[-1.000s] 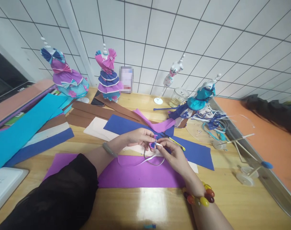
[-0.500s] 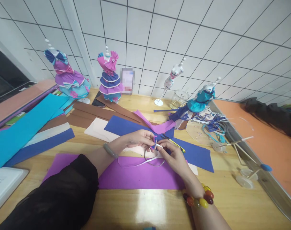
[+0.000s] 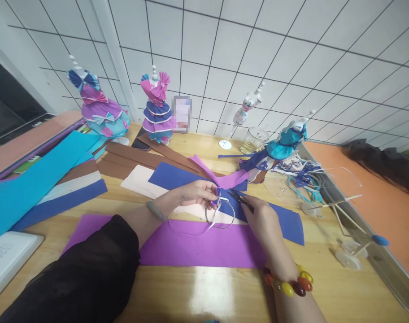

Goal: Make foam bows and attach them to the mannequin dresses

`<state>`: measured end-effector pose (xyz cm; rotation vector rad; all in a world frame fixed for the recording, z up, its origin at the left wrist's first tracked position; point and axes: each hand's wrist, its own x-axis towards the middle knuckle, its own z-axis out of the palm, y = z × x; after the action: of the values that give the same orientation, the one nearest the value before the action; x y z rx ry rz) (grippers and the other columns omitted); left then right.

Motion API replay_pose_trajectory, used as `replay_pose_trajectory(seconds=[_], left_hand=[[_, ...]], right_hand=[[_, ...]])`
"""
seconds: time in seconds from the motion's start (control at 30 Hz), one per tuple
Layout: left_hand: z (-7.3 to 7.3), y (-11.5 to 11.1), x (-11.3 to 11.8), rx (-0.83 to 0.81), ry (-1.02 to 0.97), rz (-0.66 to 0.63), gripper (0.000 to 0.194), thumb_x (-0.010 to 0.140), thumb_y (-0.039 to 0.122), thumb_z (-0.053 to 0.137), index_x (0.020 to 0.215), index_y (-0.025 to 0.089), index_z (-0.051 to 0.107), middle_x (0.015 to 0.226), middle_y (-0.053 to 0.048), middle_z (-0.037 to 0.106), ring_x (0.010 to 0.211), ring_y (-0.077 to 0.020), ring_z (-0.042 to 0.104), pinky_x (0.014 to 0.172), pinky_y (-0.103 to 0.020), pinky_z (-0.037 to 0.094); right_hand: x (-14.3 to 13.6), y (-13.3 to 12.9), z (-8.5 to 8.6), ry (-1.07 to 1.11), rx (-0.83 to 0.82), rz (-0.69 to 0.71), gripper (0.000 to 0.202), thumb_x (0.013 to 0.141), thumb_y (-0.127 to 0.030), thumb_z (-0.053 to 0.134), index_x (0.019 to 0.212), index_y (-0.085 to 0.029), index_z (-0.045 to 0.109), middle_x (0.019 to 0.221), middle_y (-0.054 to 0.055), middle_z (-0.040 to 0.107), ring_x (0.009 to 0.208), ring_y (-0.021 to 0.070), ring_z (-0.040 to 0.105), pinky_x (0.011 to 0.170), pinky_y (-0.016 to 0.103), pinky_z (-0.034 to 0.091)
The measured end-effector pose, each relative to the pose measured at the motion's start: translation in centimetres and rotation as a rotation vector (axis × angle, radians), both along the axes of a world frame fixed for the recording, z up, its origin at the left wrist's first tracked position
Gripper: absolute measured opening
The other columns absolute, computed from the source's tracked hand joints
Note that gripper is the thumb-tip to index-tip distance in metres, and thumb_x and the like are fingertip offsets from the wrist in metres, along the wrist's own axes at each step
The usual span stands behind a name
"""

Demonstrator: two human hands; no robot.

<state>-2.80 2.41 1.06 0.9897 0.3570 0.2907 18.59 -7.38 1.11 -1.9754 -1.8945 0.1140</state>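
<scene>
Between the fingertips of my left hand [image 3: 198, 193] is pinched a small purple-and-blue folded piece [image 3: 218, 195]. A narrow white strip [image 3: 219, 207] hangs from it, and a thin round loop [image 3: 234, 216] dangles just below. My right hand [image 3: 264, 219] is closed around the handles of a pair of scissors [image 3: 241, 198], whose dark blades point toward my left hand without touching it. Purple foam-like sheet [image 3: 204, 251] lies under both hands. Beyond them are a dark blue sheet [image 3: 171, 177], a pale pink sheet [image 3: 137, 181] and a pink-purple strip [image 3: 229, 180].
Two dressed mini mannequins [image 3: 105, 112] [image 3: 157, 114] stand at the back left. A bare patterned mannequin [image 3: 246, 107] and a teal-dressed mannequin [image 3: 283, 143] stand right of them, near a glass cup [image 3: 254, 139]. Brown strips [image 3: 140, 154], a ribbon tangle [image 3: 305, 177] and a white box [image 3: 14, 255] lie around.
My right hand has let go of the white strip, moved right and taken hold of the scissors. My left hand keeps the small folded piece in nearly the same place.
</scene>
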Motion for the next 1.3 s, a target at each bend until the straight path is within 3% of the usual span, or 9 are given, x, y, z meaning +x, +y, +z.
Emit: replay_pose_trajectory(seconds=[0.17, 0.33, 0.5, 0.6, 0.7, 0.83, 0.97, 1.13, 1.3], left_hand=[[-0.2, 0.0, 0.1, -0.015, -0.006, 0.010, 0.023, 0.067, 0.021, 0.066, 0.084, 0.011, 0.053, 0.074, -0.007, 0.061, 0.066, -0.0123, 0.058, 0.064, -0.028, 0.045], [-0.1, 0.0, 0.1, -0.024, -0.001, 0.012, 0.025, 0.067, 0.021, 0.066, 0.086, 0.011, 0.054, 0.075, -0.007, 0.061, 0.065, -0.0120, 0.058, 0.063, -0.027, 0.044], [-0.3, 0.1, 0.1, -0.029, -0.016, 0.034, 0.023, 0.067, 0.021, 0.065, 0.086, 0.011, 0.055, 0.080, -0.008, 0.060, 0.073, -0.0145, 0.059, 0.071, -0.031, 0.044], [-0.4, 0.0, 0.2, -0.021, -0.029, 0.041, 0.025, 0.067, 0.020, 0.065, 0.088, 0.011, 0.056, 0.084, -0.009, 0.060, 0.075, -0.0145, 0.058, 0.074, -0.033, 0.044], [-0.4, -0.1, 0.5, 0.016, -0.021, 0.063, 0.024, 0.067, 0.022, 0.065, 0.087, 0.011, 0.057, 0.083, -0.009, 0.060, 0.074, -0.0141, 0.058, 0.074, -0.031, 0.043], [-0.8, -0.4, 1.0, 0.083, 0.008, 0.123, 0.026, 0.065, 0.023, 0.067, 0.085, 0.010, 0.057, 0.081, -0.008, 0.060, 0.070, -0.0128, 0.057, 0.064, -0.025, 0.042], [-0.9, -0.7, 1.4, 0.116, 0.001, 0.168, 0.026, 0.063, 0.021, 0.068, 0.083, 0.010, 0.057, 0.078, -0.007, 0.060, 0.068, -0.0107, 0.057, 0.063, -0.023, 0.040], [0.1, -0.6, 1.1, 0.083, -0.010, 0.198, 0.024, 0.065, 0.022, 0.067, 0.081, 0.011, 0.055, 0.072, -0.004, 0.059, 0.067, -0.0102, 0.056, 0.065, -0.024, 0.042], [0.5, -0.2, 0.6, 0.023, -0.038, 0.207, 0.027, 0.066, 0.022, 0.066, 0.088, 0.012, 0.054, 0.073, -0.004, 0.058, 0.065, -0.0096, 0.055, 0.060, -0.021, 0.039]], right_hand=[[-0.4, -0.3, 0.2, -0.150, -0.012, 0.049, 0.030, 0.076, -0.017, 0.044, 0.097, -0.023, 0.063, 0.087, 0.009, 0.067, 0.076, 0.0253, 0.060, 0.064, 0.037, 0.044], [-0.6, -0.6, 0.9, -0.196, -0.043, -0.052, 0.033, 0.080, -0.018, 0.040, 0.104, -0.022, 0.061, 0.075, 0.010, 0.068, 0.061, 0.0233, 0.061, 0.054, 0.033, 0.041], [-1.2, -0.9, 2.0, 0.254, -0.016, -0.081, 0.031, 0.082, -0.031, 0.042, 0.105, -0.020, 0.060, 0.090, 0.011, 0.066, 0.075, 0.0245, 0.061, 0.064, 0.035, 0.044], [-2.3, -1.4, 3.2, 0.701, -0.045, -0.116, 0.032, 0.081, -0.038, 0.046, 0.105, -0.019, 0.055, 0.077, 0.006, 0.062, 0.060, 0.0174, 0.057, 0.055, 0.029, 0.043], [-3.7, -2.0, 4.4, 1.085, -0.153, -0.080, 0.032, 0.079, -0.043, 0.050, 0.101, -0.019, 0.054, 0.055, -0.004, 0.044, 0.042, 0.0097, 0.038, 0.040, 0.022, 0.031], [-5.6, -2.7, 5.2, 1.461, -0.383, 0.005, 0.036, 0.075, -0.047, 0.054, 0.100, -0.021, 0.055, 0.061, -0.005, 0.038, 0.038, 0.0043, 0.023, 0.035, 0.020, 0.018], [-6.4, -2.8, 5.2, 1.563, -0.560, -0.010, 0.041, 0.076, -0.052, 0.050, 0.104, -0.022, 0.053, 0.059, -0.006, 0.039, 0.036, 0.0026, 0.018, 0.033, 0.018, 0.014], [-5.2, -2.6, 5.1, 1.544, -0.723, -0.045, 0.042, 0.076, -0.052, 0.050, 0.100, -0.018, 0.056, 0.052, -0.007, 0.038, 0.034, 0.0017, 0.017, 0.032, 0.016, 0.010], [-4.6, -2.3, 4.8, 1.489, -0.767, -0.073, 0.047, 0.079, -0.056, 0.041, 0.093, -0.015, 0.057, 0.052, -0.005, 0.042, 0.033, 0.0023, 0.020, 0.032, 0.017, 0.012]])
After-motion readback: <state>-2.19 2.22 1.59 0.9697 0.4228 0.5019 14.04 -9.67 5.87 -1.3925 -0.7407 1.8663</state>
